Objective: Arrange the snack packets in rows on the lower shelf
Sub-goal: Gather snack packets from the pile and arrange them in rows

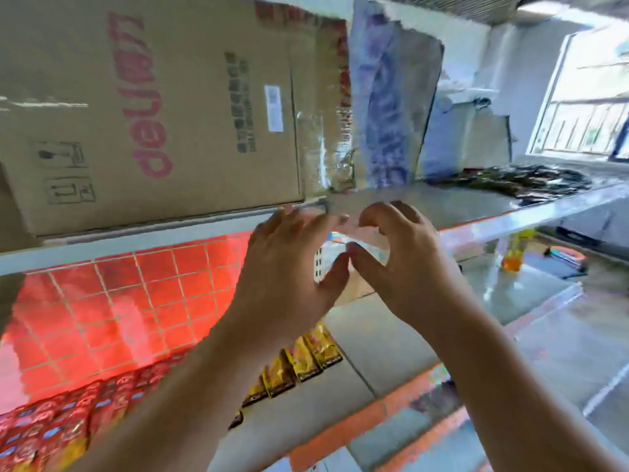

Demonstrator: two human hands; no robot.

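Yellow snack packets (306, 362) line the lower shelf (371, 338); above, left hand (289, 267) fingers straight, right hand (405, 264) curled, grip unclear.

Red-tiled wall (112, 301) behind the white shelving (136, 248) — daylight pours through a bright window (589, 107) at the far right.

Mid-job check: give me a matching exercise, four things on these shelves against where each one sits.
Things:
1 cardboard box
2 yellow packets
3 dark packets
4 orange bottle

Places:
A on the lower shelf, in a row
B on the upper shelf, far right
C on the upper shelf, left end
D below the upper shelf, at right

Pairs: 1-C, 2-A, 3-B, 4-D
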